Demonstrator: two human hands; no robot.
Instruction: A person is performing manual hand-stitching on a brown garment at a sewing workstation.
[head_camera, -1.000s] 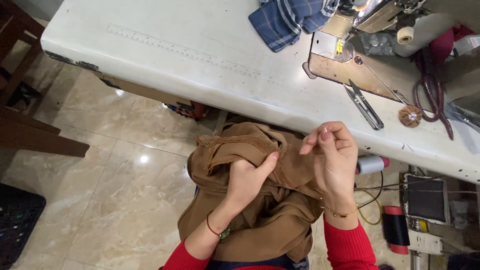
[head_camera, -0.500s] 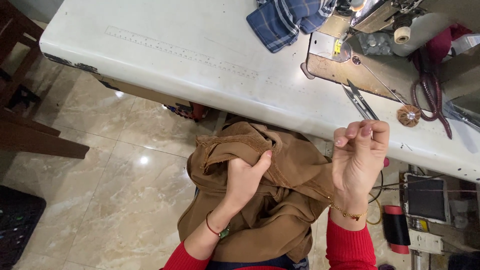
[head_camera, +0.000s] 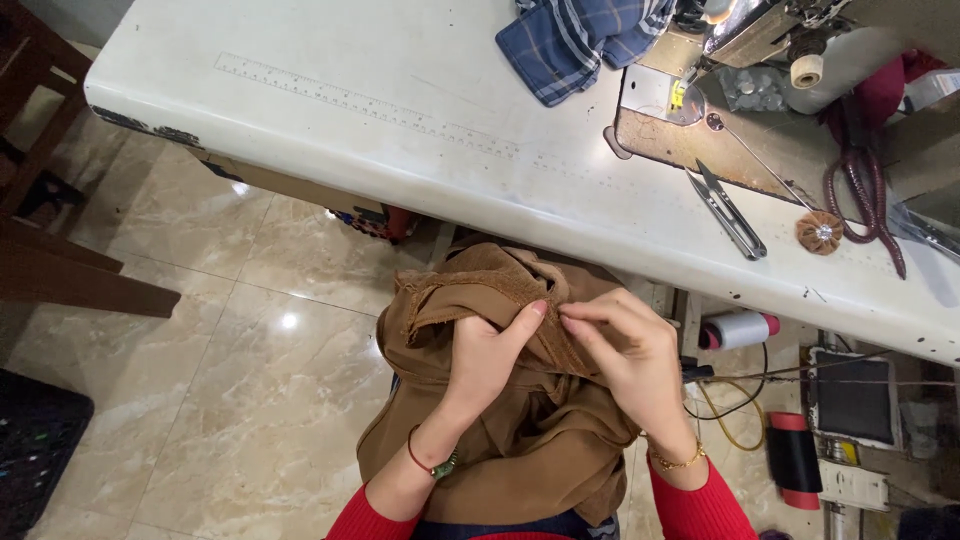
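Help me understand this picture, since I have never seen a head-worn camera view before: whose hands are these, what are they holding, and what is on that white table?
The camera sits on the person's head and looks down, so both hands are that person's own. The left hand and the right hand pinch a bunched brown fabric lying in the lap, fingertips meeting at its edge. Above is a white sewing table with a ruler scale along it. On it lie a blue checked cloth, thread snips, a small round brown fabric piece and a dark red cord. The sewing machine stands at the top right. Thread spools sit under the table.
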